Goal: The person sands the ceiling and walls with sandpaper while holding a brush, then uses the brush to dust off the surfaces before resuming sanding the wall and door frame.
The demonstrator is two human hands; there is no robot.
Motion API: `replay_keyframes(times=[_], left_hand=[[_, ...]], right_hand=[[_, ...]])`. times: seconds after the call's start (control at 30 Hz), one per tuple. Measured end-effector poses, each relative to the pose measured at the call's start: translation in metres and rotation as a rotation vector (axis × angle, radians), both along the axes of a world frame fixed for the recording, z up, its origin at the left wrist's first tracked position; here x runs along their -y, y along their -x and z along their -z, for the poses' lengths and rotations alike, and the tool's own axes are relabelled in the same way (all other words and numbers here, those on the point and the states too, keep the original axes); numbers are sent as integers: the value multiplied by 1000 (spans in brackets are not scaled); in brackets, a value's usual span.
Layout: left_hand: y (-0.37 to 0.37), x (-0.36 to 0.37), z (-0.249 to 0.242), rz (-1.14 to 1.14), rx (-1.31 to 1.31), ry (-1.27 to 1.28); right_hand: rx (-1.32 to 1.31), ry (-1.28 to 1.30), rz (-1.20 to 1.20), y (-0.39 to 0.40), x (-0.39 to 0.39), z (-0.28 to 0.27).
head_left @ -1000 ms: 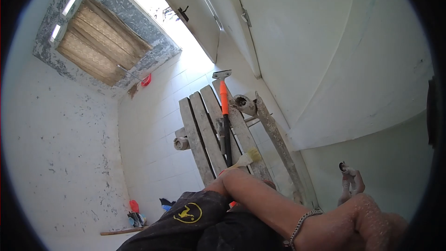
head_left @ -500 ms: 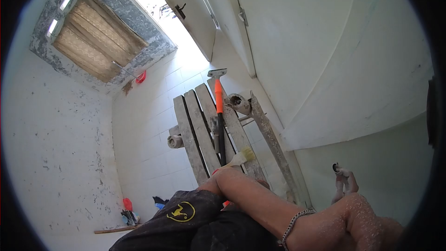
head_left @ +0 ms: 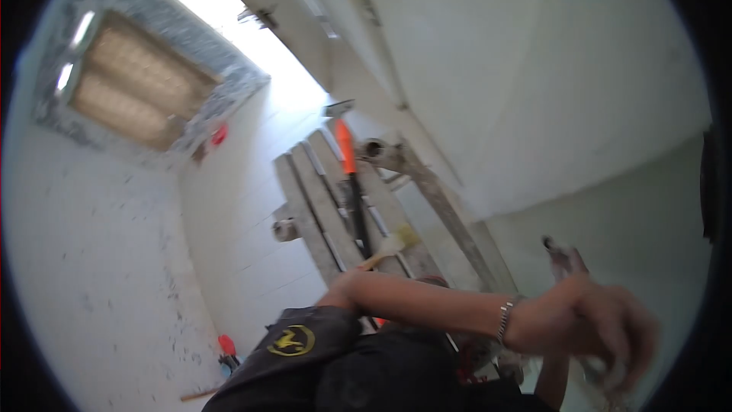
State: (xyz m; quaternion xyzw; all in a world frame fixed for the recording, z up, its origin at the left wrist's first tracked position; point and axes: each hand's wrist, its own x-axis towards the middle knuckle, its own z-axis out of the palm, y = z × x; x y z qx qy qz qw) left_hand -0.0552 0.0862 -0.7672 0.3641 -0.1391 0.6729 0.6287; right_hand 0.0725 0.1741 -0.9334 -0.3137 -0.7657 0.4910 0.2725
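Note:
My left hand (head_left: 598,324), with a metal chain bracelet (head_left: 505,320) at its wrist, is at the lower right, fingers bent downward, slightly blurred, with nothing clearly held. Just above it my dusty right hand (head_left: 570,263) shows partly, its fingers closed around a small thing with a dark round end (head_left: 548,243), too blurred to name. On the slatted wooden seat (head_left: 301,183) lie an orange-and-black scraper (head_left: 347,149) and a brush (head_left: 393,244) with pale bristles. Black clothing (head_left: 381,370) with a yellow emblem fills the bottom.
A wooden armrest (head_left: 442,198) runs beside the seat. An open door (head_left: 263,0) and a curtained window (head_left: 137,80) are at the upper left. Red items (head_left: 226,344) lie by the stained wall (head_left: 99,236). A pale panel (head_left: 488,69) stands at the right.
The view has shifted and blurred. My left hand has come further into view and its fingers now hang down. Part of my other forearm now shows beneath it.

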Motion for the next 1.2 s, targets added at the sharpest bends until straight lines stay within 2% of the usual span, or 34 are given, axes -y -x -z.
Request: replay_keyframes(times=[0.03, 0.07, 0.1, 0.13, 0.17, 0.2, 0.27, 0.3, 0.37, 0.4, 0.47, 0.53, 0.6, 0.67, 0.73, 0.77, 0.8, 0.87, 0.9, 0.93, 0.97, 1.0, 1.03, 1.07, 1.13, 1.17, 1.2], left_hand=[[-3, -5, 31, 71, -202, 40], [-3, -6, 51, 95, -499, 108], [-7, 8, 67, -114, -691, 279], [-7, 13, 91, -667, -1096, 180], [-11, 13, 116, -1038, -1262, 202], [-14, 21, 140, -1100, -1233, 349], [-11, 30, 141, -1112, -1211, 405], [-17, 35, 148, -1093, -1214, 394], [-10, 54, 183, -1145, -1272, 422], [-6, 61, 198, -1145, -1286, 424], [9, 83, 224, -1218, -1327, 856], [36, 106, 221, -1343, -1340, 1122], [69, 147, 246, -1406, -1443, 1286], [91, 180, 254, -1423, -1501, 1382], [102, 210, 259, -1220, -1947, 1489], [100, 222, 260, -1156, -2096, 1487], [96, 227, 261, -1160, -2090, 1486], [94, 233, 267, -1108, -2281, 1373], [97, 232, 271, -1057, -2280, 1445], [101, 233, 273, -1039, -2273, 1420], [103, 233, 275, -1040, -2170, 1434], [102, 228, 278, -1043, -2065, 1444], [98, 213, 255, -958, -1816, 1525], [95, 207, 247, -1039, -1721, 1404], [81, 197, 225, -1035, -1745, 1216], [73, 184, 207, -1023, -1736, 1212], [64, 162, 189, -1036, -1770, 958]], right_hand=[[-17, 25, 35, -10, -5, 27], [-167, 318, 116, 0, 3, 25], [-423, 489, 278, -5, 16, 67], [-587, 406, 401, 6, 45, 32], [-285, -50, 4, -26, 29, 71], [-95, 478, 152, -17, 28, 50], [-443, 1154, 274, -12, 27, 50], [-454, 1152, 293, -16, 29, 51], [-689, 1285, 342, -6, 39, 56], [-696, 1296, 337, -6, 41, 61], [-794, 1298, 348, -8, 44, 71], [-931, 1284, 149, -5, 46, 68], [-909, 1262, -21, -5, 46, 73], [-723, 1320, 369, -8, 55, 70], [-695, 1369, 421, -10, 62, 75], [-674, 1394, 491, -11, 62, 76], [-674, 1389, 488, -11, 60, 76], [-645, 1413, 481, -7, 64, 74], [-645, 1403, 499, -7, 66, 77], [-729, 1440, 386, -7, 67, 82], [-805, 1468, 269, -11, 66, 85], [-801, 1443, 293, -12, 65, 87], [-801, 1480, 347, -10, 65, 88], [-801, 1521, 398, -8, 65, 87], [-815, 1529, 394, -3, 62, 76], [-766, 1507, 450, 0, 63, 75], [-719, 1486, 500, 2, 65, 74]])
